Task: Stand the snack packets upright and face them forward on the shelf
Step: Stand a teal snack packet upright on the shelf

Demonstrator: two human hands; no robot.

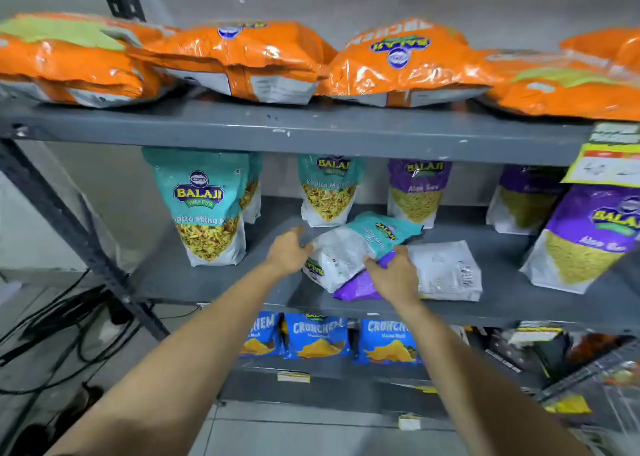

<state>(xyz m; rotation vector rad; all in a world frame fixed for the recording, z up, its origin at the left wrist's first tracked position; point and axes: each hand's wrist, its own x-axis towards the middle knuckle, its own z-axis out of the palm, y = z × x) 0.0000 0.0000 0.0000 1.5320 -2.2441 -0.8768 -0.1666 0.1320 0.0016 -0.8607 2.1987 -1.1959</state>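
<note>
On the grey middle shelf (194,282) a teal packet (349,247) lies tilted with its back up, on top of other fallen packets. My left hand (287,251) grips its left edge and my right hand (394,275) holds its lower right side. Under it lies a purple packet (356,287) flat, with its white back (446,270) to the right of my right hand. Upright and facing forward stand teal packets (204,206) (329,189) and purple packets (417,189) (588,237).
Orange packets (239,57) lie flat on the top shelf. Blue packets (317,334) stand on the lower shelf. A yellow price tag (606,164) hangs at the right. Black cables (69,324) lie on the floor at the left beside the shelf's slanted brace.
</note>
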